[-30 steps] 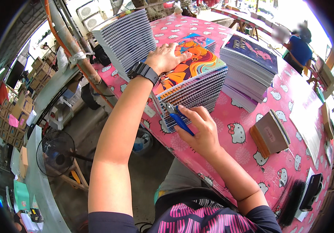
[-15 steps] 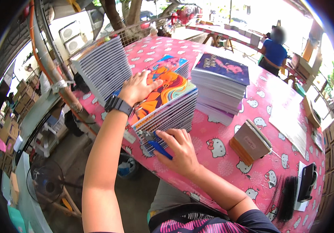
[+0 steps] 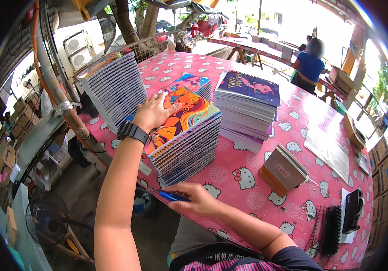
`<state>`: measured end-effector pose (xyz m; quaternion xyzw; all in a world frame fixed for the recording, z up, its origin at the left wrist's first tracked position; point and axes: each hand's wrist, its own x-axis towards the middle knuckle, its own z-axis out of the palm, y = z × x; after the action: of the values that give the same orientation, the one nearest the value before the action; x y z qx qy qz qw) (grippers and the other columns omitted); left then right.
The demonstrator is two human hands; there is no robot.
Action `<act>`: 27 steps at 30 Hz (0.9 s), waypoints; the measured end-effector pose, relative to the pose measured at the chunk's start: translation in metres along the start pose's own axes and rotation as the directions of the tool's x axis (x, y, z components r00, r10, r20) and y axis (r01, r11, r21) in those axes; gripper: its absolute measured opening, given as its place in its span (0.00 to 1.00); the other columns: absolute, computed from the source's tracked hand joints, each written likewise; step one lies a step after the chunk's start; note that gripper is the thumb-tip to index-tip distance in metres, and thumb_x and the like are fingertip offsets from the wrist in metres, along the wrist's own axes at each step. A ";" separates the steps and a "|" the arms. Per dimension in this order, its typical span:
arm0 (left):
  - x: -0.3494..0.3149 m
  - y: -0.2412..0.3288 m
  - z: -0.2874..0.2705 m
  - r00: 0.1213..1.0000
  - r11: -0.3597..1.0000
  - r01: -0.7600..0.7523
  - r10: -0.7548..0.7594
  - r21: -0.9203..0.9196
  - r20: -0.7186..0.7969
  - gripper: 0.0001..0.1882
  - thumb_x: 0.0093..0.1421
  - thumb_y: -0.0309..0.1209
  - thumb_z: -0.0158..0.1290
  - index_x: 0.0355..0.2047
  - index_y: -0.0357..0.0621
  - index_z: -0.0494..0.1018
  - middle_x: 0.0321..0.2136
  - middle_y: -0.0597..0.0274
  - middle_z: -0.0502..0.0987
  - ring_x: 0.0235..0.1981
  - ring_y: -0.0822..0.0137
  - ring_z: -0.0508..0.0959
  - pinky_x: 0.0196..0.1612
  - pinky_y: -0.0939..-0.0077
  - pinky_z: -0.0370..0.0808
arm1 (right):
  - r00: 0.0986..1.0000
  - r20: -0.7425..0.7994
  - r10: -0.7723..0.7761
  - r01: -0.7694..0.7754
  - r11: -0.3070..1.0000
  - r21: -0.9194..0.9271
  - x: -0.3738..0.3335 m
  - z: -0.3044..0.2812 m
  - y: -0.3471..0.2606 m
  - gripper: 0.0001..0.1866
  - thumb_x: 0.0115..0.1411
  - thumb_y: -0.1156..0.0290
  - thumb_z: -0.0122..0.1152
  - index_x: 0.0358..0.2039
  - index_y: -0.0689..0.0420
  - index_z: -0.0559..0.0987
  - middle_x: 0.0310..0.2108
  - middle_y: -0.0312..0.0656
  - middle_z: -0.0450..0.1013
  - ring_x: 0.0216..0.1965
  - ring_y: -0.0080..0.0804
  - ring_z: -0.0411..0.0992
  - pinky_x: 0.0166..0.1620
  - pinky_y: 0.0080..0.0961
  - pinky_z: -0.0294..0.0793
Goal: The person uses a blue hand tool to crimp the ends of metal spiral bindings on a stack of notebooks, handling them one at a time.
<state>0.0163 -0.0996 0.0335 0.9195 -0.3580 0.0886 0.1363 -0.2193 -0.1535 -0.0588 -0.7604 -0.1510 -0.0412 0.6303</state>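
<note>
Resting on notebooks: left hand (palm down).

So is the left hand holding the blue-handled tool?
No, the right hand holds the blue-handled tool; the left hand rests on multicoloured spiral notebooks.

"Camera placement? Quick."

"Worn on the head, left one of a side-by-side fisheye pair. From over here: above the near edge of the pink worktop, pitched down and forward."

"How near?"

"Close. Left hand left of centre, right hand below centre. Forearms enter from below, shirt at the bottom edge, so it looks down past the wearer's front."

"Coverage?"

"Very wide. Reaches the far worktop and a person in blue, upper right, small; floor fan, lower left."

"Orientation?"

"Upright, unmirrored. Straight edges bow toward the rim, corners black."
</note>
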 end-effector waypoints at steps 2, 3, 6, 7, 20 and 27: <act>-0.001 0.000 0.000 1.000 1.000 0.001 -0.001 -0.003 0.006 0.43 0.51 0.67 0.38 0.56 0.45 0.58 0.50 0.50 0.67 0.53 0.54 0.66 0.54 0.53 0.62 | 1.000 0.026 0.018 -0.022 0.989 0.148 -0.006 0.005 0.005 0.26 0.53 0.68 0.61 0.51 0.64 0.67 0.44 0.43 0.70 0.43 0.30 0.69 0.47 0.26 0.67; 0.001 0.003 0.001 1.000 1.000 -0.006 0.006 -0.008 0.013 0.44 0.51 0.68 0.38 0.56 0.45 0.58 0.50 0.50 0.67 0.53 0.53 0.66 0.54 0.54 0.61 | 0.997 0.031 0.071 -0.077 0.948 0.308 -0.013 0.006 0.014 0.27 0.53 0.68 0.61 0.51 0.65 0.67 0.44 0.43 0.70 0.44 0.31 0.69 0.48 0.26 0.66; 0.005 0.000 -0.003 0.999 0.998 0.007 -0.005 -0.056 0.045 0.46 0.50 0.69 0.35 0.57 0.43 0.56 0.51 0.48 0.67 0.54 0.51 0.65 0.55 0.56 0.61 | 0.954 0.253 0.159 -0.289 0.705 0.648 -0.030 -0.007 0.054 0.26 0.55 0.68 0.57 0.52 0.64 0.64 0.45 0.44 0.68 0.46 0.33 0.68 0.51 0.26 0.64; 0.008 0.001 -0.003 0.998 0.996 0.009 -0.004 -0.090 0.060 0.48 0.50 0.70 0.35 0.57 0.43 0.55 0.51 0.48 0.66 0.54 0.51 0.65 0.56 0.57 0.60 | 0.936 0.319 0.152 -0.347 0.567 0.747 -0.041 -0.012 0.071 0.25 0.56 0.68 0.55 0.52 0.64 0.64 0.45 0.45 0.68 0.46 0.33 0.68 0.51 0.27 0.64; 0.079 0.013 -0.016 0.980 0.998 -0.021 0.033 -0.062 0.194 0.32 0.60 0.57 0.35 0.39 0.40 0.74 0.40 0.44 0.73 0.45 0.49 0.72 0.49 0.58 0.67 | 0.900 0.393 0.190 -0.433 0.273 0.859 -0.048 -0.012 0.115 0.23 0.60 0.66 0.48 0.53 0.62 0.59 0.46 0.52 0.67 0.47 0.44 0.68 0.52 0.40 0.65; 0.076 0.017 0.025 0.990 0.988 -0.034 0.053 -0.148 0.133 0.27 0.64 0.47 0.29 0.42 0.40 0.71 0.42 0.44 0.73 0.46 0.48 0.71 0.50 0.56 0.66 | 0.887 0.400 0.230 -0.452 0.259 0.853 -0.053 -0.014 0.129 0.23 0.60 0.66 0.48 0.53 0.62 0.59 0.47 0.53 0.66 0.49 0.45 0.67 0.54 0.43 0.63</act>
<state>0.0620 -0.1678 0.0332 0.9029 -0.3920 0.0023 0.1763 -0.2320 -0.1976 -0.1916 -0.2771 -0.0392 0.2641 0.9230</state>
